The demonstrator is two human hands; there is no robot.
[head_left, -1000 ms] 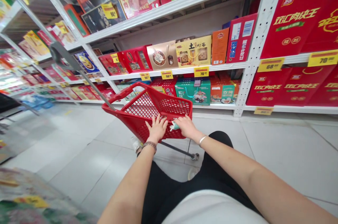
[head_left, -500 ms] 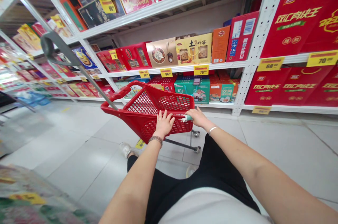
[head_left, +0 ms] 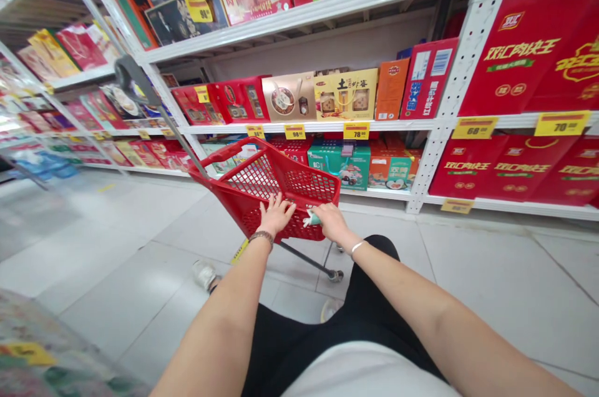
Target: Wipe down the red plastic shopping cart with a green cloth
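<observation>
A red plastic shopping cart (head_left: 299,188) with a perforated basket stands on the floor just ahead of me. On its near side rim rests my left hand (head_left: 277,215), fingers spread and holding nothing. Farther right, near the cart's front end, my right hand (head_left: 332,222) is closed around a small green thing with a white, frayed-looking end (head_left: 312,218); its kind is unclear. That hand also lies against the rim. The cart's red handle (head_left: 229,153) is at the left. Nothing shows inside the visible part of the basket.
White shelves (head_left: 299,126) with boxed goods and yellow price tags run behind the cart. Large red gift boxes (head_left: 519,53) fill the right bay. A grey pole with a dark loop (head_left: 135,82) rises at the cart's handle end. Blurred goods (head_left: 28,356) stand at lower left.
Both hands and the cart's front end have shifted left and slightly toward me, while its handle end has moved right. My left foot has moved left. Each hand's grip looks unchanged.
</observation>
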